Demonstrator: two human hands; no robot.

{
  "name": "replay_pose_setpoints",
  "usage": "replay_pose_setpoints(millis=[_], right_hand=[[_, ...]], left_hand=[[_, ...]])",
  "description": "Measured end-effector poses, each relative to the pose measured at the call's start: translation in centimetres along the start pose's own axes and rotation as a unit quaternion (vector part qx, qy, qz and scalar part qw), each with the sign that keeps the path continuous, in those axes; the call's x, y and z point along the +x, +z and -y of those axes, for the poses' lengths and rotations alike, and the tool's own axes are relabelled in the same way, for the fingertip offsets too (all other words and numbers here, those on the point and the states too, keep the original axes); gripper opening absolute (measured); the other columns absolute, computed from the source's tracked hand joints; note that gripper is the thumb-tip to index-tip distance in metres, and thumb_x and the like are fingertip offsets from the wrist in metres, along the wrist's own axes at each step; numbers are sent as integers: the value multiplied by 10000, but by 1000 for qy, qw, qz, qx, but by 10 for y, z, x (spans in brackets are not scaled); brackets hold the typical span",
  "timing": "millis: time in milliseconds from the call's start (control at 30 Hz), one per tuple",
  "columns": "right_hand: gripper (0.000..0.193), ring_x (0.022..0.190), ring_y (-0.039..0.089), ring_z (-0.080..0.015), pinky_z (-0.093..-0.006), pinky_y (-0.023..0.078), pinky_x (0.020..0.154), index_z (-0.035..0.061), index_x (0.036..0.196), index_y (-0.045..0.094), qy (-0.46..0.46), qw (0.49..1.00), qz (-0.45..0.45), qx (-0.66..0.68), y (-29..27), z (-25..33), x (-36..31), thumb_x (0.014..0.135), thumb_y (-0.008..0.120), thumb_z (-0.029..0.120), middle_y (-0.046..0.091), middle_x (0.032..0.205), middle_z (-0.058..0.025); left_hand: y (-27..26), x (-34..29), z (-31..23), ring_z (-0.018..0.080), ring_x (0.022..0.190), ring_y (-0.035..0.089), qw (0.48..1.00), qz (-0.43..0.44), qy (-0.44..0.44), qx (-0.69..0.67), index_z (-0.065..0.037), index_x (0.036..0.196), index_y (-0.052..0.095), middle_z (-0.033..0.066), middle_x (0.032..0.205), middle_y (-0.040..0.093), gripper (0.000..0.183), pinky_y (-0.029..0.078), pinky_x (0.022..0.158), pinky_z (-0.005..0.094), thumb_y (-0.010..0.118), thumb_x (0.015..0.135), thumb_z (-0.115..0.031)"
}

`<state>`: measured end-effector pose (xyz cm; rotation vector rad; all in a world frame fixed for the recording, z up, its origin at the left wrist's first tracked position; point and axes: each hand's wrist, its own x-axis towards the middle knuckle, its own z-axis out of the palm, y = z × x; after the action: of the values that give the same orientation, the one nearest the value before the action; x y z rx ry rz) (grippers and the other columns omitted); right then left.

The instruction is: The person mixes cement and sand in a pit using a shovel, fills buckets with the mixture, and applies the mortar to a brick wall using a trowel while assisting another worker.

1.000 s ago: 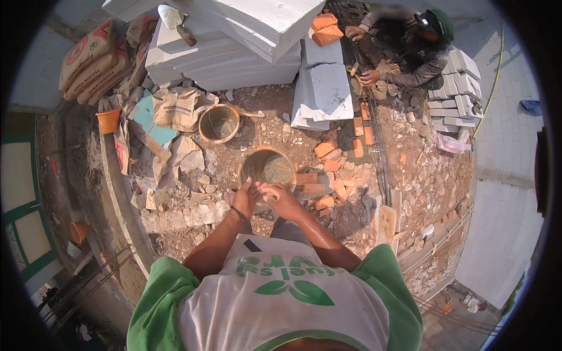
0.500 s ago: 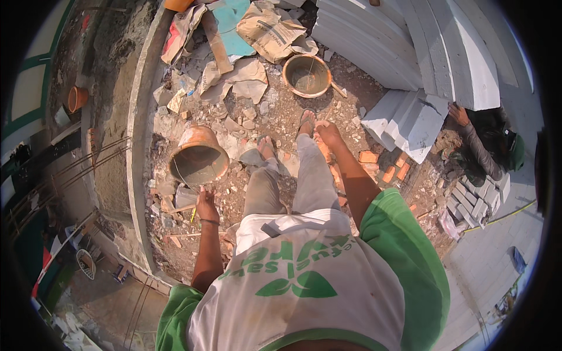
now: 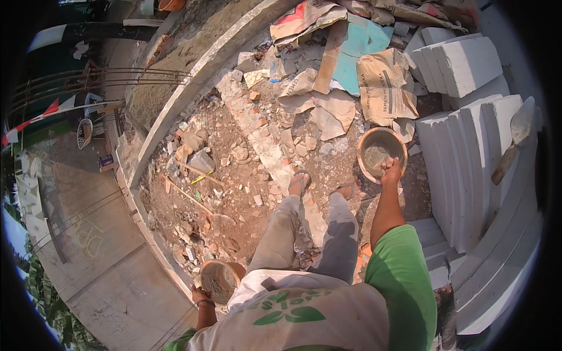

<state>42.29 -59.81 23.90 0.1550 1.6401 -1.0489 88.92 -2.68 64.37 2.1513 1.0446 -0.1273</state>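
My left hand (image 3: 201, 295) is at the lower left, its fingers closed at the rim of an orange-brown bucket (image 3: 220, 277) beside my hip. Grey residue coats the inside of this bucket. With my right arm stretched forward, my right hand (image 3: 391, 170) grips the near rim of a second orange-brown bucket (image 3: 364, 160). That one sits in front of the paper sacks, with some grey material at its bottom. My sandalled feet stand on rubble between the two buckets.
Large pale blocks (image 3: 468, 169) are stacked along the right; a trowel (image 3: 522, 124) lies on them. Torn paper sacks (image 3: 383, 88) and a turquoise sheet (image 3: 358, 50) lie ahead. A low concrete edge (image 3: 202, 70) curves along the left. Thin wooden sticks (image 3: 190, 196) lie on the rubble.
I have turned to the left. The left bucket has come from ahead to beside my hip, in my left hand. My right hand has reached forward and taken hold of the other bucket's rim.
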Motion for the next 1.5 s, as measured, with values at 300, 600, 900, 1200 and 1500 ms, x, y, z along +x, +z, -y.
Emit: replay_pose_setpoints(millis=[300, 600, 900, 1200, 1500], right_hand=[[218, 618, 522, -189, -308, 402, 577, 156, 774, 452, 70, 985, 63, -142, -102, 70, -153, 885, 369, 323, 493, 638, -3], [134, 676, 509, -225, -420, 467, 671, 125, 932, 474, 13, 992, 8, -122, -23, 110, -254, 869, 412, 225, 437, 745, -46], [405, 1061, 524, -245, -433, 348, 924, 99, 1168, 466, -67, 995, -70, 1, 135, 105, -317, 864, 353, 342, 534, 1172, -88], [407, 918, 552, -241, -416, 390, 906, 19, 1160, 463, -75, 988, -97, 98, 290, 41, -271, 873, 362, 288, 539, 1022, -95], [167, 610, 457, -197, -414, 456, 714, 24, 850, 447, -34, 990, 12, 133, 531, 83, -207, 812, 403, 181, 447, 711, -60]], left_hand=[[17, -29, 1, 166, 425, 333, 976, -102, -101, -164, -100, 840, 500, 26, 571, 385, 425, 302, 425, 320, 512, 766, -519], [183, 65, -44, 233, 754, 478, 896, 220, -206, -325, -9, 1202, 421, 64, 792, 432, 725, 420, 756, 387, 475, 777, -593], [346, -71, -373, 248, 756, 548, 820, 497, -28, -283, 1, 1116, 428, 78, 735, 525, 557, 444, 818, 407, 588, 809, -436], [468, -182, -592, 139, 575, 499, 718, 606, 95, -328, 3, 1064, 503, 6, 619, 478, 371, 480, 651, 320, 553, 867, -307], [552, -222, -798, 117, 550, 495, 758, 512, 159, -370, 69, 1105, 478, -7, 605, 471, 424, 495, 605, 293, 542, 878, -283]])
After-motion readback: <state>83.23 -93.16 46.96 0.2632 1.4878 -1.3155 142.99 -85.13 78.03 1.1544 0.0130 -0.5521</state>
